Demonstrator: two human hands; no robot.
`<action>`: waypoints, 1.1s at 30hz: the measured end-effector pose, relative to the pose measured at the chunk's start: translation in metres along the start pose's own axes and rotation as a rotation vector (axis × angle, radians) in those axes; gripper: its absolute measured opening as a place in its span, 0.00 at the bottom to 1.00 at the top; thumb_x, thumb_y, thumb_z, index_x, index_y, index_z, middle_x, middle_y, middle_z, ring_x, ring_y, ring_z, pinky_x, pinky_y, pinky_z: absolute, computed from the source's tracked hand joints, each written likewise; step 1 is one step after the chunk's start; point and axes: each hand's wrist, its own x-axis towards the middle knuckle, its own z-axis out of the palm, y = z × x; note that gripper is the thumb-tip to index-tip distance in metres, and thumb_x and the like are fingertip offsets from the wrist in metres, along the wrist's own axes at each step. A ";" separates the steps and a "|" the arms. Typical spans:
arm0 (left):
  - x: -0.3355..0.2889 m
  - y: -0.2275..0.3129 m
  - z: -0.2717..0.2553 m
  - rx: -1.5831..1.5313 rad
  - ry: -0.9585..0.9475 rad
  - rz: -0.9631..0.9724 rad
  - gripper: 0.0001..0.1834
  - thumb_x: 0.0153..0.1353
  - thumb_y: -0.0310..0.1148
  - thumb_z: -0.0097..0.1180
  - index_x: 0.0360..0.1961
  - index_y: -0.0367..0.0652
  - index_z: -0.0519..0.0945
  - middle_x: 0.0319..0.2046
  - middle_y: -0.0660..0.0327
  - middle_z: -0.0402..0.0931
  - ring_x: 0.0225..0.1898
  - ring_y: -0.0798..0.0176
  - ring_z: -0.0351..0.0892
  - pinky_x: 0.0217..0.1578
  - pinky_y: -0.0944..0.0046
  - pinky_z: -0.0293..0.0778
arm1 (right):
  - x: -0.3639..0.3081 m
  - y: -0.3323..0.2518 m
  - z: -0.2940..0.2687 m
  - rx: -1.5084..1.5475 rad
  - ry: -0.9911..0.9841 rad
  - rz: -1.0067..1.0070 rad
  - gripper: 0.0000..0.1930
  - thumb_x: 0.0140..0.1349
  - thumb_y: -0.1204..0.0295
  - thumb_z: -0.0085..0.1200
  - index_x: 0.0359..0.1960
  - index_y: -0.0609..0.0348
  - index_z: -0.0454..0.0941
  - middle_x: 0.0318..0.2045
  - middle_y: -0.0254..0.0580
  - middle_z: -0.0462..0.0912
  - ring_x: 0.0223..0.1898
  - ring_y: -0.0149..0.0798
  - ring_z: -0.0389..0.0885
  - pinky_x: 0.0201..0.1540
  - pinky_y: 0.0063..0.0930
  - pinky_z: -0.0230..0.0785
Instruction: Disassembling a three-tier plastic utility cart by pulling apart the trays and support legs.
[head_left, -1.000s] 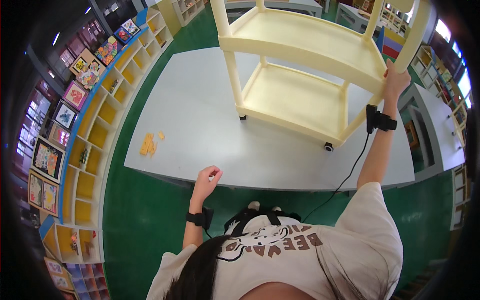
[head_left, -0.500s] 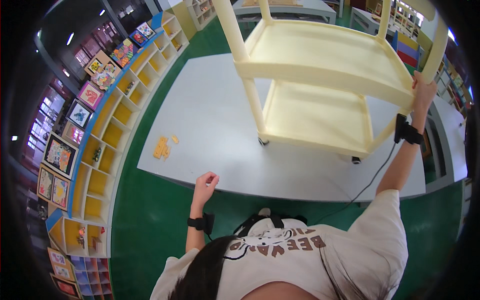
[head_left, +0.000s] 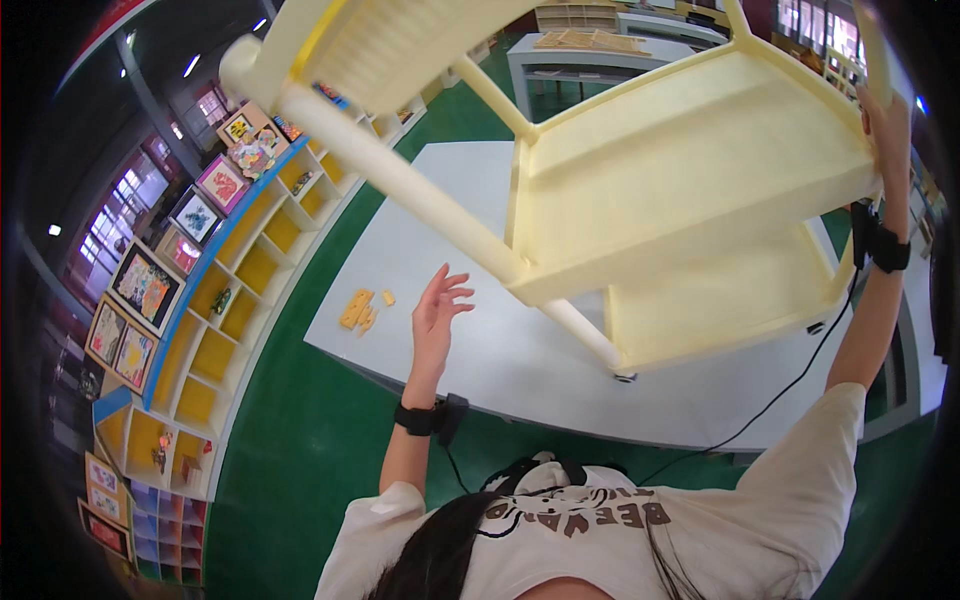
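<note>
Indoors, smooth grey table [head_left: 500, 372], green floor [head_left: 290, 480]; over table, tilted cream plastic cart [head_left: 690, 170], round posts [head_left: 412, 193]; right grip [head_left: 886, 128] clasped round one post, left grip [head_left: 434, 312] spread.

Across the middle, a broad pale-grey tabletop [head_left: 520, 365]. On it, near the left corner, a cluster of small flat yellow-tan pieces [head_left: 355, 308], close together. Farther right, over the same top, a cream utility cart [head_left: 690, 160], contact of its casters hard to tell. Underneath, green floor [head_left: 300, 480]. At left, a shelving unit [head_left: 212, 358] with yellow backs, carrying framed pictures [head_left: 143, 285] along its blue top. Beyond, a grey table [head_left: 560, 62] bearing a pale lattice-like piece [head_left: 590, 42].
</note>
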 end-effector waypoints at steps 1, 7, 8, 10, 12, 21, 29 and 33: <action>0.002 0.002 0.002 0.005 0.015 0.004 0.21 0.62 0.40 0.37 0.48 0.33 0.64 0.40 0.55 0.70 0.38 0.65 0.71 0.36 0.66 0.70 | 0.007 -0.007 0.004 -0.030 -0.011 -0.039 0.16 0.50 0.61 0.48 0.15 0.61 0.67 0.06 0.31 0.63 0.10 0.25 0.62 0.15 0.23 0.52; -0.018 -0.002 -0.004 -0.008 0.108 -0.047 0.13 0.59 0.31 0.44 0.35 0.30 0.74 0.29 0.57 0.75 0.31 0.65 0.74 0.36 0.65 0.71 | 0.022 -0.083 0.052 -0.123 0.000 -0.219 0.11 0.49 0.66 0.49 0.26 0.63 0.71 0.11 0.41 0.69 0.14 0.35 0.70 0.21 0.27 0.60; -0.027 -0.017 -0.002 0.012 0.129 -0.104 0.13 0.59 0.32 0.45 0.30 0.30 0.75 0.27 0.57 0.75 0.29 0.63 0.75 0.38 0.63 0.71 | 0.019 -0.091 0.060 -0.128 0.025 -0.304 0.12 0.49 0.67 0.50 0.29 0.64 0.72 0.13 0.43 0.70 0.17 0.34 0.70 0.23 0.26 0.61; -0.053 -0.050 0.004 -0.079 0.171 -0.163 0.12 0.58 0.31 0.45 0.31 0.30 0.74 0.28 0.56 0.75 0.30 0.63 0.75 0.39 0.63 0.71 | 0.016 -0.108 0.078 -0.072 0.000 -0.423 0.12 0.48 0.69 0.50 0.31 0.64 0.71 0.16 0.46 0.72 0.20 0.37 0.72 0.25 0.27 0.62; -0.061 -0.075 0.016 -0.188 0.196 -0.225 0.12 0.58 0.31 0.46 0.32 0.29 0.74 0.29 0.56 0.75 0.31 0.62 0.75 0.40 0.63 0.71 | 0.009 -0.123 0.095 -0.029 -0.118 -0.489 0.12 0.46 0.73 0.51 0.34 0.64 0.71 0.23 0.52 0.75 0.25 0.44 0.75 0.31 0.29 0.64; -0.095 -0.134 0.028 -0.493 0.328 -0.465 0.12 0.57 0.31 0.47 0.25 0.30 0.71 0.29 0.53 0.74 0.33 0.61 0.76 0.41 0.66 0.71 | -0.041 -0.188 0.133 -0.050 -0.246 -0.531 0.07 0.43 0.71 0.46 0.27 0.56 0.70 0.21 0.48 0.73 0.28 0.54 0.70 0.28 0.38 0.64; -0.093 -0.165 0.037 -0.497 0.277 -0.530 0.11 0.58 0.30 0.45 0.28 0.30 0.70 0.30 0.53 0.74 0.34 0.62 0.76 0.40 0.66 0.72 | -0.074 -0.189 0.123 -0.153 -0.252 -0.486 0.07 0.41 0.73 0.49 0.25 0.56 0.69 0.19 0.47 0.73 0.27 0.52 0.71 0.26 0.37 0.63; -0.097 -0.183 0.043 -0.486 0.244 -0.575 0.11 0.58 0.29 0.44 0.32 0.29 0.71 0.30 0.54 0.74 0.34 0.63 0.76 0.39 0.67 0.72 | -0.088 -0.183 0.122 -0.149 -0.239 -0.530 0.08 0.39 0.74 0.50 0.24 0.56 0.69 0.18 0.48 0.72 0.24 0.51 0.72 0.25 0.38 0.63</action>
